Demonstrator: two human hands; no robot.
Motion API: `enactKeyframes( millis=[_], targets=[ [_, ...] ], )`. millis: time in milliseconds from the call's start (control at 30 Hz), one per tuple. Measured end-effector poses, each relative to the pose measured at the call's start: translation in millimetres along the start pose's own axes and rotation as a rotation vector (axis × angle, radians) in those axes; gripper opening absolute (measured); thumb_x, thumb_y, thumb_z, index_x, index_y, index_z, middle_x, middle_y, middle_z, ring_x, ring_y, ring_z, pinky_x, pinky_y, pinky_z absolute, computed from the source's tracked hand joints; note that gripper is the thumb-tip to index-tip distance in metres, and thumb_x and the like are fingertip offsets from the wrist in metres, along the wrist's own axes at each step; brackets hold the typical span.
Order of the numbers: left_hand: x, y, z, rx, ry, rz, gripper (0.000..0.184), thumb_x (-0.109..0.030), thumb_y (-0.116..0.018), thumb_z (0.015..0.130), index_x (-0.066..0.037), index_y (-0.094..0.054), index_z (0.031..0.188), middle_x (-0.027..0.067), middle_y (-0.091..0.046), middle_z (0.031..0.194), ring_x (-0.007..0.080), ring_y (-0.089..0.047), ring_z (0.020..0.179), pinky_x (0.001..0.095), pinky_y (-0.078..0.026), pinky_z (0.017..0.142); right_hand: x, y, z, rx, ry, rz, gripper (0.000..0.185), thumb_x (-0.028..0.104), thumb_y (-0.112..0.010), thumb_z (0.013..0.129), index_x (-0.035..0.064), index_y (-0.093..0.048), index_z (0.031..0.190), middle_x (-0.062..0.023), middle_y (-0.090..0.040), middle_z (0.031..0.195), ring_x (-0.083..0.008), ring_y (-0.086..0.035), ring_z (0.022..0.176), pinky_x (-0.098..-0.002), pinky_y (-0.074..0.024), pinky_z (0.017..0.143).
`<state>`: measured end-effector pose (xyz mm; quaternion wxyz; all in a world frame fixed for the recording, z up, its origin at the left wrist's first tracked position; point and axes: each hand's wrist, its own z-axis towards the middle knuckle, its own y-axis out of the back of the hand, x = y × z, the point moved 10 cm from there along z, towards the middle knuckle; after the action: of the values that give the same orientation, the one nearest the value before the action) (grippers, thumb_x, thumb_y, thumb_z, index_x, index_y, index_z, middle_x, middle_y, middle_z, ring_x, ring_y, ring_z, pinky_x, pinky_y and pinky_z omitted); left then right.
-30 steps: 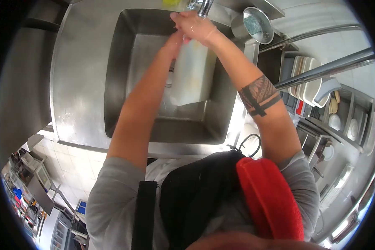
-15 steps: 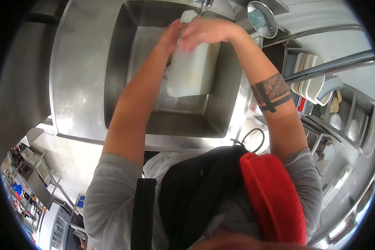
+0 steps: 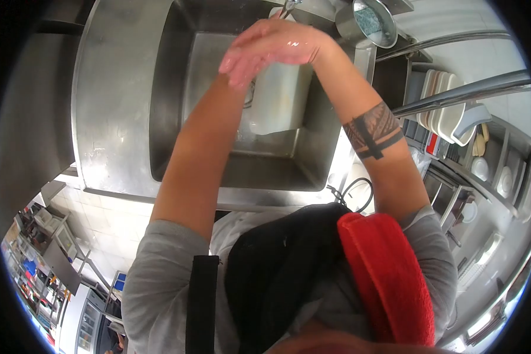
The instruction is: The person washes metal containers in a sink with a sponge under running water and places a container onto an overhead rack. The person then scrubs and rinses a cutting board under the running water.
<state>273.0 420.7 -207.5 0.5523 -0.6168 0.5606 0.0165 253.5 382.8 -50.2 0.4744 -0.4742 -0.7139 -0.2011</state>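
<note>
My right hand [image 3: 268, 46], wet and shiny, reaches across to the left with its fingers closed round my left wrist. Most of my left hand is hidden behind it, close to the tap [image 3: 289, 7]; my left forearm [image 3: 200, 133] comes up from below. Under the hands, a white, flat piece that looks like a cutting board [image 3: 277, 106] leans inside the steel sink [image 3: 242, 171]. Neither hand visibly grips it. Its upper part is covered by my right hand.
A metal pot [image 3: 351, 26] with a greenish scouring pad [image 3: 369, 22] stands right of the tap. Steel counter [image 3: 115, 100] borders the sink on the left. Metal rails [image 3: 466, 91] and a rack of upright boards [image 3: 439, 103] are at the right.
My right hand has slid left and down from the left hand onto the left wrist. My left hand has moved further behind it. The white board shifted slightly right.
</note>
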Motion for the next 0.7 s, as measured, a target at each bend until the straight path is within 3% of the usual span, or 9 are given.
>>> enactKeyframes(
  millis=[167,233,333,467,500,567,600,667,700],
  targets=[
    [-2,-19,1,0.085,0.019,0.304,0.036,-0.032,-0.058,0.097,-0.005,-0.058,0.121,0.0079,-0.065,0.111,0.0195,-0.064,0.101,0.0351,-0.055,0.085,7,-9,-5,-0.071,-0.012,-0.367,0.036,0.033,-0.066,0.096,-0.0009,-0.072,0.106,-0.0141,-0.074,0.093,-0.0207,-0.074,0.085,-0.0329,-0.0589,0.078],
    [-1,-25,6,0.106,0.016,0.463,0.036,-0.032,-0.057,0.098,-0.006,-0.057,0.123,0.0076,-0.064,0.112,0.0192,-0.064,0.102,0.0351,-0.055,0.085,-19,59,-5,-0.473,-0.078,-0.019,0.033,0.030,-0.065,0.097,-0.0008,-0.071,0.106,-0.0130,-0.074,0.094,-0.0196,-0.074,0.085,-0.0330,-0.0588,0.080],
    [6,-31,-2,0.079,0.060,0.594,0.037,-0.032,-0.057,0.098,-0.006,-0.056,0.125,0.0070,-0.063,0.113,0.0188,-0.063,0.102,0.0350,-0.055,0.085,-19,81,-6,-0.634,0.068,0.099,0.030,0.023,-0.054,0.096,-0.0026,-0.069,0.102,-0.0149,-0.072,0.096,-0.0258,-0.069,0.089,-0.0372,-0.0548,0.081],
    [-2,6,-10,-0.003,0.012,0.080,0.037,-0.034,-0.051,0.101,-0.004,-0.056,0.123,0.0043,-0.063,0.109,0.0181,-0.063,0.101,0.0316,-0.054,0.085,-13,35,-1,-0.116,-0.003,0.114,0.030,0.029,-0.065,0.096,0.0000,-0.071,0.104,-0.0115,-0.074,0.097,-0.0186,-0.073,0.085,-0.0320,-0.0582,0.081],
    [7,-15,9,0.531,0.029,-0.059,0.038,-0.034,-0.050,0.101,-0.004,-0.056,0.123,0.0050,-0.063,0.108,0.0180,-0.063,0.099,0.0323,-0.054,0.083,-17,33,1,-0.072,-0.052,-0.044,0.031,0.029,-0.065,0.097,-0.0001,-0.071,0.105,-0.0113,-0.074,0.098,-0.0189,-0.073,0.087,-0.0320,-0.0579,0.082],
    [0,-40,-22,1.061,0.042,-0.199,0.039,-0.035,-0.050,0.101,-0.003,-0.057,0.122,0.0056,-0.063,0.106,0.0180,-0.064,0.098,0.0330,-0.054,0.082,-26,35,9,-0.024,-0.099,-0.205,0.032,0.030,-0.065,0.097,-0.0002,-0.070,0.106,-0.0111,-0.074,0.100,-0.0192,-0.072,0.088,-0.0320,-0.0576,0.082],
    [12,-13,-4,0.567,0.040,0.125,0.037,-0.032,-0.054,0.099,-0.001,-0.060,0.117,0.0086,-0.065,0.103,0.0194,-0.066,0.095,0.0356,-0.055,0.079,-31,49,15,-0.104,-0.084,-0.194,0.034,0.031,-0.064,0.097,-0.0003,-0.070,0.108,-0.0107,-0.074,0.099,-0.0193,-0.072,0.087,-0.0320,-0.0574,0.082],
    [-1,39,-10,0.052,0.038,0.424,0.035,-0.029,-0.058,0.097,0.001,-0.063,0.112,0.0116,-0.067,0.100,0.0208,-0.067,0.091,0.0381,-0.057,0.077,-21,48,13,-0.175,-0.072,-0.183,0.037,0.033,-0.064,0.097,-0.0005,-0.069,0.111,-0.0103,-0.074,0.099,-0.0194,-0.072,0.086,-0.0321,-0.0573,0.082],
    [-3,47,-17,0.023,0.127,0.358,0.031,-0.023,-0.062,0.093,0.003,-0.065,0.109,0.0138,-0.068,0.097,0.0229,-0.068,0.089,0.0402,-0.057,0.075,-14,32,4,-0.090,-0.129,-0.192,0.037,0.034,-0.063,0.097,-0.0001,-0.069,0.110,-0.0099,-0.073,0.097,-0.0185,-0.070,0.083,-0.0317,-0.0566,0.080]
  ],
)
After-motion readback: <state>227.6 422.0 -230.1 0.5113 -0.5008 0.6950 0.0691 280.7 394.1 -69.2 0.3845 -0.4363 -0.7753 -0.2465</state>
